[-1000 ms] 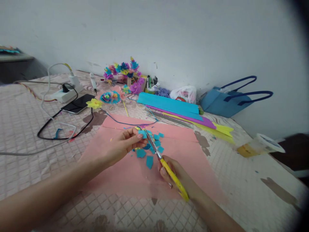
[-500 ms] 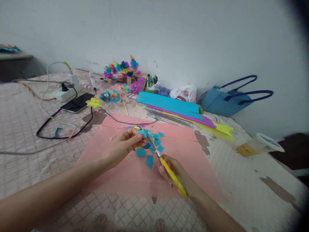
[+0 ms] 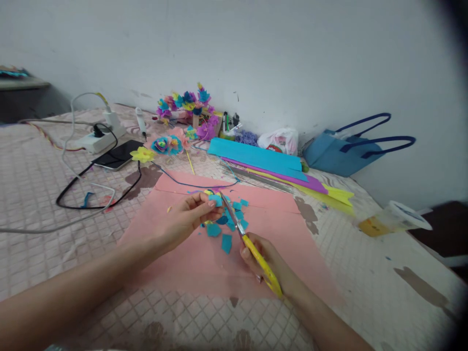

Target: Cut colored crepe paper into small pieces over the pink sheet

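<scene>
My left hand [image 3: 190, 214] is closed, pinching a small piece of blue paper [image 3: 215, 199] between thumb and fingers. Yellow-handled scissors [image 3: 260, 258] are gripped in my right hand [image 3: 268, 258]. Their blades point up and away from me, with the tips beside the right edge of the pinched paper. Below both hands lies a sheet of pink paper [image 3: 175, 273]. Several blue paper scraps [image 3: 226, 243] are scattered on it, with a few yellow and purple bits among them, partly hidden by my left hand and the blades.
Rolled crepe paper [image 3: 256, 157] lies behind the pink sheet. Paper flowers [image 3: 188, 105] stand at the back. A phone [image 3: 119, 155], cables and a power strip [image 3: 98, 140] are at left. A tilted cup [image 3: 389, 220] and a blue bag [image 3: 336, 153] are at right.
The scissors have shifted very slightly, their tips now a little right of the paper's edge. My left hand keeps its pinch almost in the same place.
</scene>
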### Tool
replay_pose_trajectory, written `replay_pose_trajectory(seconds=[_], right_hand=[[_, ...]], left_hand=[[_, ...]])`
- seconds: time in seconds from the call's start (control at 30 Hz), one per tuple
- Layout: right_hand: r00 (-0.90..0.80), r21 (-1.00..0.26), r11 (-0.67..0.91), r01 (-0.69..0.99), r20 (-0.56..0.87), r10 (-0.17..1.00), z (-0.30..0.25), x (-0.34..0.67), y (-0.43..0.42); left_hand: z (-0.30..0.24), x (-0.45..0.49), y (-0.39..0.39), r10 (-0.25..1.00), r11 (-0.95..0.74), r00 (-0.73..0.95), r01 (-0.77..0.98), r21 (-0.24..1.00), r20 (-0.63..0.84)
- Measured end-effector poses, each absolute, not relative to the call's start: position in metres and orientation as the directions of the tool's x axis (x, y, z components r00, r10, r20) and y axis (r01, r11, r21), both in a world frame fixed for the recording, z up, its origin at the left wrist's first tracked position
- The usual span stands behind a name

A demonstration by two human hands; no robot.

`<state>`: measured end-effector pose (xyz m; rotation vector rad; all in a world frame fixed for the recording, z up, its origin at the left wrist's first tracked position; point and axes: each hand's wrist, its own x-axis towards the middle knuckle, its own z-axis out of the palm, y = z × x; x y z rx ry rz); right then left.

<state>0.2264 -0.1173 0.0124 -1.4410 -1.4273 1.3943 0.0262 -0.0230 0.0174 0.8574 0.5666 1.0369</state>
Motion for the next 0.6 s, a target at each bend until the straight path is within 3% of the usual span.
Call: replay_pose_trajectory(seconds=[0.1, 0.23, 0.3, 0.4, 0.6], right_hand=[[-0.133, -0.955, -0.187, 0.231, -0.222, 0.966, 0.007, 0.231, -0.115], [-0.129, -0.961, -0.198, 0.195, -0.225, 0.966, 0.004, 0.236, -0.111], [-0.15, -0.961, -0.206, 0.184, -0.235, 0.96, 0.005, 0.237, -0.11], [-0.162, -0.961, -0.207, 0.184, -0.237, 0.958, 0.006, 0.237, -0.11], [-0.138, -0.959, -0.223, 0.177, -0.248, 0.959, 0.009, 0.236, -0.111]], left_hand=[[0.031, 0.008, -0.005, 0.921, 0.141, 0.39, -0.372, 0.917, 0.017], [0.042, -0.021, 0.024, 0.881, -0.079, 0.472, 0.093, 0.993, 0.026], [0.039, -0.029, 0.033, 0.848, -0.178, 0.529, 0.25, 0.952, 0.02], [0.029, -0.032, 0.038, 0.851, -0.399, 0.503, 0.439, 0.805, 0.148], [0.027, -0.029, 0.035, 0.9, -0.409, 0.413, 0.691, 0.596, 0.14]])
